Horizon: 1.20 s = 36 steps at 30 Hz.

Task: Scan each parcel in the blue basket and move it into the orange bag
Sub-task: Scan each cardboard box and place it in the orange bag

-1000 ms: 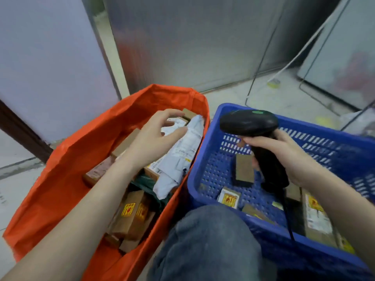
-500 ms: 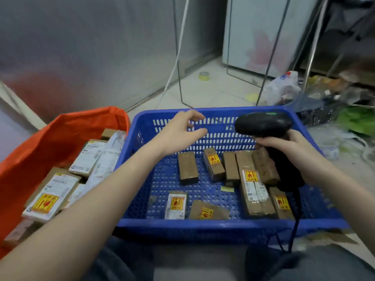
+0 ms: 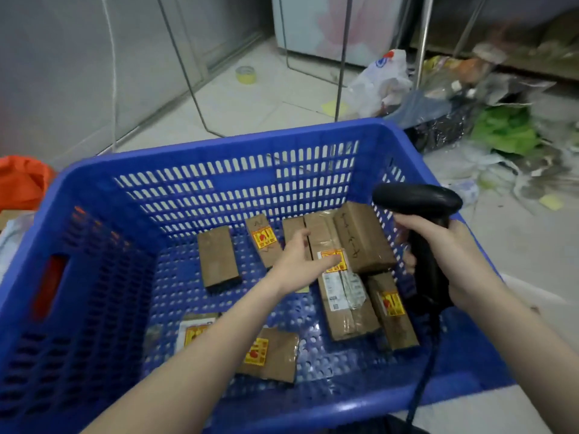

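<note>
Two bare hands were seen over the blue slotted plastic basket (image 3: 94,245). The left hand (image 3: 300,261), fingers loosely spread, was reaching above the long brown taped parcel (image 3: 344,296) at centre frame, contact unclear. The right hand (image 3: 451,255) was wrapped round the black corded handheld scanner (image 3: 419,205) at the right wall. Bare basket floor was left at centre left. The orange bag (image 3: 22,180) was glimpsed at the left edge; litter was strewn on pale floor tiles (image 3: 266,101) at upper right.

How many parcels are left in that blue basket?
8: plain one at left, four in the back row, one at right, two in front; none visibly hidden.
</note>
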Available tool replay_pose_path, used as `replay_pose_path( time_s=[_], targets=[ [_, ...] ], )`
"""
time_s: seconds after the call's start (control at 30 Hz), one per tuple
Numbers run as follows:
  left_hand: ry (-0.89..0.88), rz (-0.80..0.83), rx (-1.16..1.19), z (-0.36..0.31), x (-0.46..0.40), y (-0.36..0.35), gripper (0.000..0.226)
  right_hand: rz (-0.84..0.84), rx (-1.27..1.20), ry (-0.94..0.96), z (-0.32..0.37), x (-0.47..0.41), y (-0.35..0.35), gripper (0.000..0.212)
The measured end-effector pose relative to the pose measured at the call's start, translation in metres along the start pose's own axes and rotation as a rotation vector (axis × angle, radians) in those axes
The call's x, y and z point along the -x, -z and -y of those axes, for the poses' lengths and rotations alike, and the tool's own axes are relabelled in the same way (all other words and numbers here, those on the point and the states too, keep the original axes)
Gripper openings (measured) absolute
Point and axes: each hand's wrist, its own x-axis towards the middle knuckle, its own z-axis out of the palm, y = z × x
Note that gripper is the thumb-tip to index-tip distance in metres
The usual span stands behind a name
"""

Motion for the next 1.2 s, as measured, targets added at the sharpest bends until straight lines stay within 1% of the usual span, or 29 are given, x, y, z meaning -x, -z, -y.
replay_pose_path(
  time_s=[0.1, 0.17, 0.23, 0.3, 0.43, 0.5, 0.6, 0.67, 0.77, 0.87, 0.97, 1.1, 1.13, 1.2],
  targets=[
    [0.047, 0.016, 0.122, 0.002, -0.034, -0.030, 0.084, -0.046, 0.035, 0.018, -0.009, -0.020, 0.006, 0.023],
    [0.076, 0.024, 0.175, 0.007, -0.057, -0.048, 0.086, -0.072, 0.111, 0.016, -0.018, -0.029, 0.009, 0.025],
    [0.098, 0.025, 0.210, 0.014, -0.079, -0.065, 0.089, -0.070, 0.177, 0.024, -0.027, -0.036, 0.009, 0.024],
    [0.104, 0.001, 0.233, 0.021, -0.097, -0.080, 0.089, -0.052, 0.173, 0.019, -0.034, -0.039, 0.009, 0.024],
    [0.103, -0.089, 0.291, 0.023, -0.117, -0.097, 0.075, -0.031, 0.140, 0.013, -0.035, -0.042, 0.012, 0.024],
    [0.116, -0.088, 0.300, 0.022, -0.120, -0.098, 0.070, -0.026, 0.130, 0.009, -0.034, -0.041, 0.010, 0.023],
    [0.148, -0.061, 0.325, 0.016, -0.115, -0.086, 0.054, -0.042, 0.144, 0.008, -0.028, -0.035, 0.007, 0.026],
    [0.138, -0.040, 0.333, 0.007, -0.102, -0.068, 0.054, -0.063, 0.131, -0.007, -0.018, -0.027, 0.004, 0.027],
    [0.081, -0.049, 0.324, -0.014, -0.068, -0.028, 0.048, -0.070, 0.072, 0.010, 0.009, -0.009, -0.005, 0.025],
    [0.001, -0.121, 0.306, -0.037, -0.024, 0.017, 0.063, -0.039, 0.038, 0.096, 0.047, 0.016, -0.021, 0.022],
    [-0.116, -0.246, 0.263, -0.061, 0.025, 0.060, 0.069, 0.014, 0.030, 0.192, 0.086, 0.047, -0.040, 0.021],
    [-0.340, -0.373, 0.188, -0.082, 0.099, 0.111, 0.062, 0.026, -0.020, 0.333, 0.127, 0.091, -0.068, 0.011],
    [-0.401, -0.409, 0.140, -0.083, 0.117, 0.122, 0.064, 0.024, -0.056, 0.351, 0.136, 0.102, -0.075, 0.009],
    [-0.499, -0.483, 0.011, -0.080, 0.150, 0.141, 0.067, 0.012, -0.147, 0.355, 0.148, 0.120, -0.089, 0.012]
  ],
)
